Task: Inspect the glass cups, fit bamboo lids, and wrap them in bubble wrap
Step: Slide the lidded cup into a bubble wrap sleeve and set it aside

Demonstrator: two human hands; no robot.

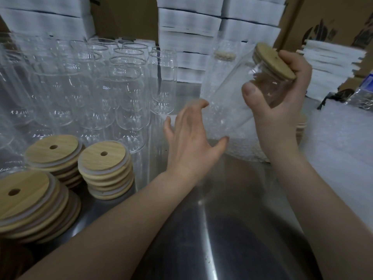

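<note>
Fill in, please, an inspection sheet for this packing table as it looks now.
Surface: steel table, shiny, bare in front of the person.
Job's things: glass cup held tilted, bamboo lid fitted; bubble wrap at its lower end. Many empty cups stand at the left; lid stacks stand in front of them.
Clutter: dark object at the right, too blurred to identify.
Grippers: right hand grips the glass cup near the lid; left hand is open with fingers spread, at the bubble wrap.
Cables: nothing seen.
Surroundings: white sheet stacks and cardboard boxes behind.
</note>
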